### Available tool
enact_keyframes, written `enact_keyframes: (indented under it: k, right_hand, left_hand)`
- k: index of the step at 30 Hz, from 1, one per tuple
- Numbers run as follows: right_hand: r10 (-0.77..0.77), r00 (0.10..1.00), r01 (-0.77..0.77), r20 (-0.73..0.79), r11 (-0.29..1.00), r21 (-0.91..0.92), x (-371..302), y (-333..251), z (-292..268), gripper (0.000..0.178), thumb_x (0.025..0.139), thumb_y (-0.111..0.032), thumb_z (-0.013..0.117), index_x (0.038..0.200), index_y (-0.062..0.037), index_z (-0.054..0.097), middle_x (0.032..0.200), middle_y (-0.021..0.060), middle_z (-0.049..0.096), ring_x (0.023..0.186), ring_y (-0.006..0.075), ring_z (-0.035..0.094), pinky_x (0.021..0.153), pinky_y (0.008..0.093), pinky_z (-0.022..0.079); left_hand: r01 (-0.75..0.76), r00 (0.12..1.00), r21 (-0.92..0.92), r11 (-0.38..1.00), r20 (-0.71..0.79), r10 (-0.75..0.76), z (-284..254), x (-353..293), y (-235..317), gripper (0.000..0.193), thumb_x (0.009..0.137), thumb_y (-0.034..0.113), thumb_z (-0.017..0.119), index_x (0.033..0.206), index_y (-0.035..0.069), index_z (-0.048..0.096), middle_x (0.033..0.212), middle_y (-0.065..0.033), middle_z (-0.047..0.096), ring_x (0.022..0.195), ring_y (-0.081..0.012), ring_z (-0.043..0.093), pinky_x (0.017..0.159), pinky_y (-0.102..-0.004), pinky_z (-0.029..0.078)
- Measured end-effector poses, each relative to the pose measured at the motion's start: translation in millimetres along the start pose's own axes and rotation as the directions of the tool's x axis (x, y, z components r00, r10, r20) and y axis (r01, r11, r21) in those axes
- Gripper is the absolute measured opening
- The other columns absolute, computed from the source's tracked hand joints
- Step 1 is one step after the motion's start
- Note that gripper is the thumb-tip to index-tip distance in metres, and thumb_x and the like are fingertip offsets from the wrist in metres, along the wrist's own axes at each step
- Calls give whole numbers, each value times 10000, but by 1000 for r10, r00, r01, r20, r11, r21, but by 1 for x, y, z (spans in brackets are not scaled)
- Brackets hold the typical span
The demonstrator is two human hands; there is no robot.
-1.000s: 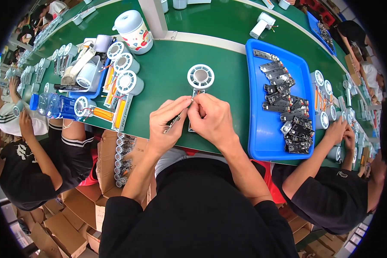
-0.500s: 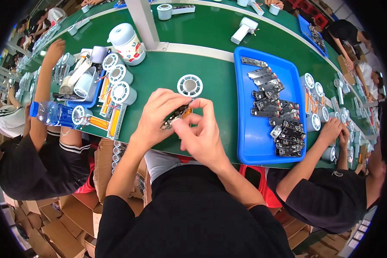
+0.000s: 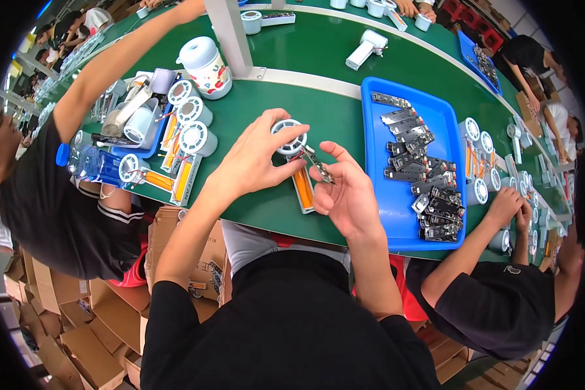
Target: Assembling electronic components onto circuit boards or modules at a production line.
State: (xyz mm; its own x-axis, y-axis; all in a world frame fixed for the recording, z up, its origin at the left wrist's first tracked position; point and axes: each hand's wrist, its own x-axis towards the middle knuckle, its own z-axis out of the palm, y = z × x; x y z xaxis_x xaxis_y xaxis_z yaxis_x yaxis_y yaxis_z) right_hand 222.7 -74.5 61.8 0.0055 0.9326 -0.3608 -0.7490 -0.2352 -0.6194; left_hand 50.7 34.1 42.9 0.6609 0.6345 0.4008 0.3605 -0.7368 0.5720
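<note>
The left hand [image 3: 255, 155] partly hides the round white fan head [image 3: 288, 124].

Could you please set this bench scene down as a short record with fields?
Left grip: at a round white plastic fan head
Right grip: holding a slim dark circuit board
Below fan head: orange cylindrical battery
Tray: blue rectangular plastic tray, right of both hands, bearing black-and-silver circuit boards
Beyond, left: white lidded cup
</note>
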Motion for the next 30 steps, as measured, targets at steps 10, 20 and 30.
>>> enact_keyframes:
  k: [10, 20, 30]
  right_hand:
    - [121, 993, -121, 7, 982, 147, 6, 8, -10, 431, 932, -32, 402, 1356, -54, 480, 873, 91, 593, 478, 145, 449, 468, 299, 371]
    - [-696, 534, 469, 480, -228, -853, 0, 47, -1, 335, 888, -51, 682, 1222, -30, 686, 817, 82, 677, 542, 177, 545, 482, 262, 417]
    - [-650, 419, 413, 635, -486, -770, 4, 42, -13, 359, 802, -37, 794, 1153, -3, 727, 1026, 103, 771, 872, 277, 733, 798, 387, 554]
  left_hand:
    - [-26, 999, 69, 997, 22, 25, 5, -1, -4, 381, 760, 164, 787, 1128, 108, 706, 1268, -142, 556, 1098, -302, 559, 918, -383, 484]
    - [19, 993, 167, 986, 113, -39, -4, -8, 9, 211, 787, 122, 754, 988, 64, 734, 1354, -154, 545, 1214, -330, 519, 1038, -427, 434]
    - [135, 968, -22, 991, 218, -127, -15, -10, 4, 173, 815, 57, 749, 987, 38, 750, 1404, -123, 565, 1234, -314, 544, 988, -410, 488]
